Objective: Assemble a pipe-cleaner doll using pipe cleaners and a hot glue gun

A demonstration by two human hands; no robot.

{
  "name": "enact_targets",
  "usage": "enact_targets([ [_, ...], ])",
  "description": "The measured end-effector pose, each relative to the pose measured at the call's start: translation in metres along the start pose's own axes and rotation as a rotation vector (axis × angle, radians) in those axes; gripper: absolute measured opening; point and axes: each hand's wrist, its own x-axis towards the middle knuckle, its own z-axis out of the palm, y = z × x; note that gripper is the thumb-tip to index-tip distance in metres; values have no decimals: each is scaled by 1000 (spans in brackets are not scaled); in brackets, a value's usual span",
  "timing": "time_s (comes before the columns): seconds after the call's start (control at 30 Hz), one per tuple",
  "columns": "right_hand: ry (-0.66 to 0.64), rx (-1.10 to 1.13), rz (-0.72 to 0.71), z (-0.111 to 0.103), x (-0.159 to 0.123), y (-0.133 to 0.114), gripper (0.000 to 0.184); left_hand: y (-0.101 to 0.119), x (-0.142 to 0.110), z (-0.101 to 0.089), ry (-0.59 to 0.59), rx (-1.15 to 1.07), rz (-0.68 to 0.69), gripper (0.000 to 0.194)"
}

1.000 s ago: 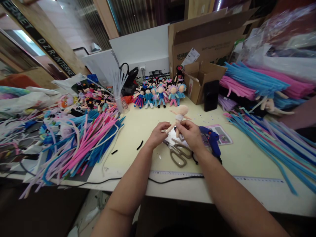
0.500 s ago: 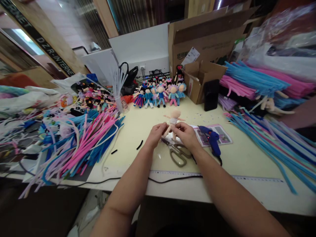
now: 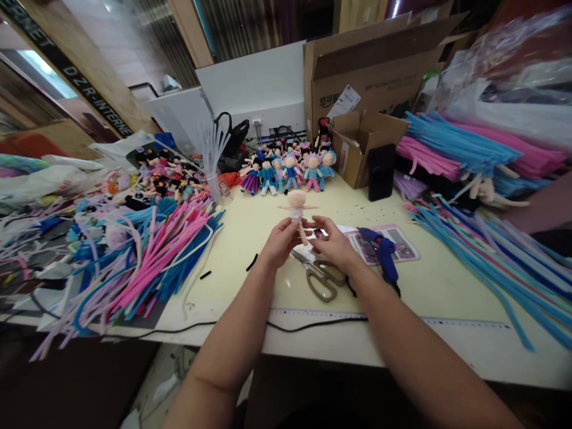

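A small pale doll [image 3: 297, 213], made of fuzzy stems with a round head and a white band round its body, stands upright with arms spread. My left hand [image 3: 280, 243] is closed on its lower body and one leg. That leg is mostly hidden by the fingers. Just right of the doll's other leg, my right hand [image 3: 333, 243] is open, thumb and fingers apart. Under my hands lie scissors [image 3: 322, 287] with grey-brown handles. A blue glue gun [image 3: 385, 256] rests right of my right hand, on a printed card [image 3: 406, 245].
Finished dolls [image 3: 290, 170] stand in rows at the back, before cardboard boxes [image 3: 353, 155]. Bundles of coloured fuzzy stems [image 3: 165, 256] lie left, and more stems [image 3: 473, 256] right. A ruler [image 3: 460, 323] and black cable [image 3: 179, 329] run along the front edge. Two black stem pieces [image 3: 252, 262] lie left.
The doll has moved left and slightly up and now stands straighter in my left hand. My right hand has let go of it, and its fingers have spread.
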Motion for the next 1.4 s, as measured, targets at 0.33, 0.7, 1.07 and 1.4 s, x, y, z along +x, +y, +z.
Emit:
enact_targets([
  [0.33, -60, -71, 80, 13, -1, 4, 15, 29, -4, -14, 121, -173, 306, 30],
  [0.7, -26, -166, 109, 4, 6, -1, 32, 62, -4, -63, 433, -352, 533, 22],
  [1.07, 37, -648, -100, -4, 21, -38, 23, 37, -4, -28, 176, 79, 283, 31],
  [1.4, 32, -866, -165, -3, 17, -27, 24, 25, 1, -29, 107, 232, 250, 35],
])
